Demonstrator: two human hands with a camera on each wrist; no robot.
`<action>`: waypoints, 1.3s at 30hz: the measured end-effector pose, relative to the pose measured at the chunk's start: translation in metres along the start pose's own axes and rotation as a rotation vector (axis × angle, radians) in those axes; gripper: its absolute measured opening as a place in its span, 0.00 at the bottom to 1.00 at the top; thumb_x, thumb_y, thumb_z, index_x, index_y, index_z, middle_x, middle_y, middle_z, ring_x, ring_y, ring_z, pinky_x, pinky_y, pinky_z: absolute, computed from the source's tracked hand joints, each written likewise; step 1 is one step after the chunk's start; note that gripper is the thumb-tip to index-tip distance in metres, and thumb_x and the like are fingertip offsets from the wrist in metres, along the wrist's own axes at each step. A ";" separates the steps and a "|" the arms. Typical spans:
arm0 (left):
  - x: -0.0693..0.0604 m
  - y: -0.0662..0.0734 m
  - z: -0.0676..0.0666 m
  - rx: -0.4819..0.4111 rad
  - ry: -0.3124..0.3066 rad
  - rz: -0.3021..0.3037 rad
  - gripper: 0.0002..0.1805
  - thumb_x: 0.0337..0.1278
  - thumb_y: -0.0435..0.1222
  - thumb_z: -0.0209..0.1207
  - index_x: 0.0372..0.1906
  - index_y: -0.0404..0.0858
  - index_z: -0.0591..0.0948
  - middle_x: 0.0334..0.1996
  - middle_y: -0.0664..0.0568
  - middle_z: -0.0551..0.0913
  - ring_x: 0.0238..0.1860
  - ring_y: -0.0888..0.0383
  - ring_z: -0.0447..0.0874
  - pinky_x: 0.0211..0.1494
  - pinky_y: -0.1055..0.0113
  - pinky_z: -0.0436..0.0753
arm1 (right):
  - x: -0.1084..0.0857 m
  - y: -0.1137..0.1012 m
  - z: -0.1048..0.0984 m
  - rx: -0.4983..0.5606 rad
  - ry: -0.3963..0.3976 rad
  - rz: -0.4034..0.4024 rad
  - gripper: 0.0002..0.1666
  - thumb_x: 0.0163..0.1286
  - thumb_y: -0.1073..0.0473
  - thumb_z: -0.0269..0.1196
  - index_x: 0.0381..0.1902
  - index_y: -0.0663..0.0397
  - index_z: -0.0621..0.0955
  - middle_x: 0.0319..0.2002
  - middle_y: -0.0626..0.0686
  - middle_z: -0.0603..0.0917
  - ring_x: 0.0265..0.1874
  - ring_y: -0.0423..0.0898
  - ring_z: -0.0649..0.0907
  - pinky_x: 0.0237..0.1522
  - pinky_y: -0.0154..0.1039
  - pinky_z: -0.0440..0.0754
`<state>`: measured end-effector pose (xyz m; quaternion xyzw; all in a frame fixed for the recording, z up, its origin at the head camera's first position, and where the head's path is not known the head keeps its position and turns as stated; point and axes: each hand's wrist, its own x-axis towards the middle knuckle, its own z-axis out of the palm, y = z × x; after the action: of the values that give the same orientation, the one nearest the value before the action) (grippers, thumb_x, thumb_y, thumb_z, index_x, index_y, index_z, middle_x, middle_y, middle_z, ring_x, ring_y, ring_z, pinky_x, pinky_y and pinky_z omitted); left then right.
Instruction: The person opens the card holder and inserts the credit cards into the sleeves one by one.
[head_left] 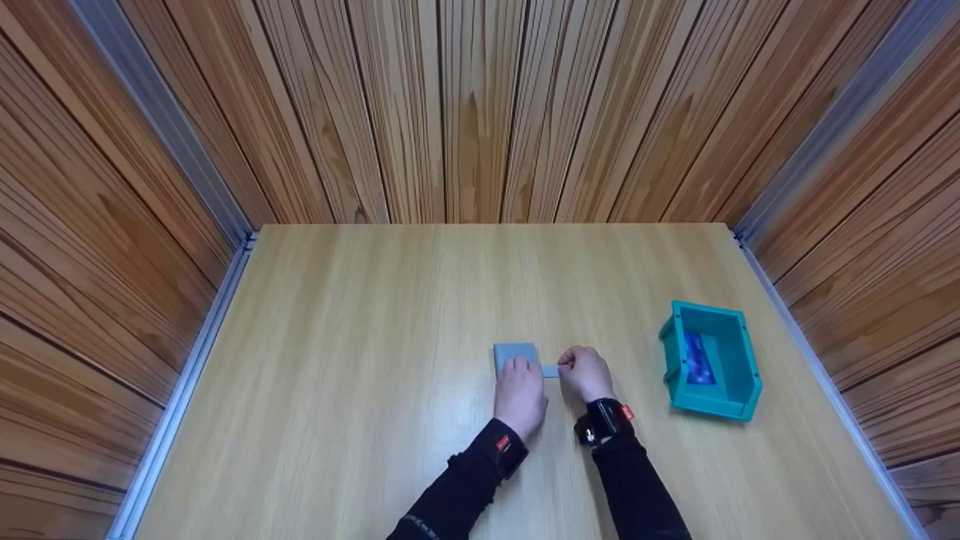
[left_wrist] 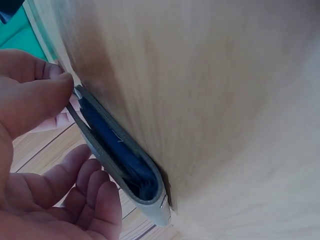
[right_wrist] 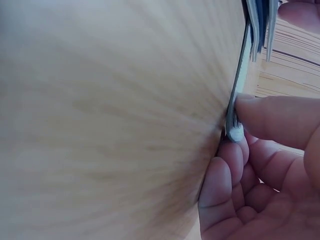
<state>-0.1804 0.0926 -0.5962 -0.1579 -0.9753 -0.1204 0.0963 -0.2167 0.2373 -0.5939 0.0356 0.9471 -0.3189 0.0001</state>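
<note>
A light blue-grey folded wallet (head_left: pixel 514 351) lies on the table in front of the person. Its dark blue inside (left_wrist: pixel 120 145) shows between the covers in the left wrist view. The left hand (head_left: pixel 520 394) holds it from above, thumb at its edge and fingers bent along the outer cover. From the wallet's right side a narrow strap (head_left: pixel 550 371) sticks out. The right hand (head_left: pixel 586 373) pinches the strap's end between thumb and fingers, close to the table. In the right wrist view the strap (right_wrist: pixel 241 75) runs from that pinch up to the wallet's layered edges.
A teal plastic bin (head_left: pixel 736 352) stands on the right of the table (head_left: pixel 360 322), with a shiny blue-purple item (head_left: pixel 698 358) inside. Wood-plank walls (head_left: pixel 480 112) and metal rails (head_left: pixel 187 367) border the tabletop.
</note>
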 end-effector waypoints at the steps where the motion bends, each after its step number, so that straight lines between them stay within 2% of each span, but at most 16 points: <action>1: 0.000 0.000 0.000 -0.002 0.002 0.000 0.22 0.43 0.45 0.74 0.41 0.36 0.82 0.37 0.48 0.76 0.41 0.50 0.73 0.45 0.60 0.74 | 0.000 0.000 0.000 0.001 0.002 -0.003 0.03 0.54 0.69 0.61 0.28 0.62 0.81 0.31 0.55 0.78 0.34 0.55 0.78 0.41 0.50 0.75; 6: -0.002 -0.002 -0.002 -0.029 0.024 0.000 0.22 0.44 0.45 0.73 0.40 0.36 0.81 0.36 0.47 0.76 0.40 0.50 0.73 0.44 0.60 0.74 | 0.001 0.000 0.001 0.010 0.004 -0.004 0.03 0.55 0.69 0.61 0.28 0.64 0.81 0.30 0.54 0.78 0.33 0.54 0.78 0.40 0.49 0.75; 12: -0.003 -0.004 -0.007 -0.115 0.034 -0.043 0.22 0.45 0.44 0.73 0.40 0.33 0.80 0.36 0.46 0.77 0.39 0.50 0.73 0.41 0.61 0.74 | 0.002 -0.001 0.001 0.017 -0.005 0.002 0.02 0.55 0.69 0.61 0.27 0.63 0.81 0.29 0.54 0.79 0.32 0.53 0.79 0.39 0.48 0.76; 23: -0.007 -0.007 -0.014 -0.219 0.082 -0.051 0.22 0.46 0.42 0.72 0.39 0.30 0.79 0.36 0.44 0.75 0.41 0.49 0.75 0.44 0.60 0.77 | 0.002 0.000 0.001 0.016 -0.019 0.034 0.02 0.56 0.69 0.60 0.29 0.63 0.81 0.31 0.55 0.79 0.33 0.54 0.79 0.42 0.50 0.75; 27: -0.009 -0.007 -0.016 -0.268 0.098 -0.076 0.21 0.46 0.40 0.72 0.39 0.30 0.78 0.37 0.43 0.75 0.42 0.48 0.75 0.43 0.60 0.78 | 0.002 0.000 0.001 0.019 -0.028 0.047 0.02 0.58 0.70 0.60 0.28 0.60 0.80 0.32 0.55 0.79 0.34 0.54 0.79 0.42 0.50 0.75; 34: -0.012 -0.008 -0.023 -0.306 0.182 -0.121 0.20 0.42 0.36 0.70 0.38 0.29 0.77 0.35 0.43 0.74 0.38 0.48 0.75 0.39 0.59 0.79 | 0.003 -0.001 0.000 0.012 -0.024 0.023 0.02 0.57 0.69 0.61 0.28 0.64 0.81 0.28 0.53 0.80 0.31 0.53 0.79 0.38 0.47 0.76; 39: -0.013 -0.010 -0.031 -0.361 0.119 -0.179 0.20 0.45 0.36 0.69 0.40 0.29 0.76 0.37 0.43 0.74 0.39 0.49 0.75 0.40 0.60 0.79 | 0.003 -0.002 0.000 0.017 -0.017 0.022 0.03 0.56 0.69 0.61 0.29 0.65 0.81 0.27 0.52 0.80 0.30 0.52 0.79 0.37 0.47 0.76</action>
<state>-0.1675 0.0715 -0.5717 -0.0782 -0.9407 -0.3103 0.1129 -0.2194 0.2359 -0.5929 0.0431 0.9439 -0.3273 0.0112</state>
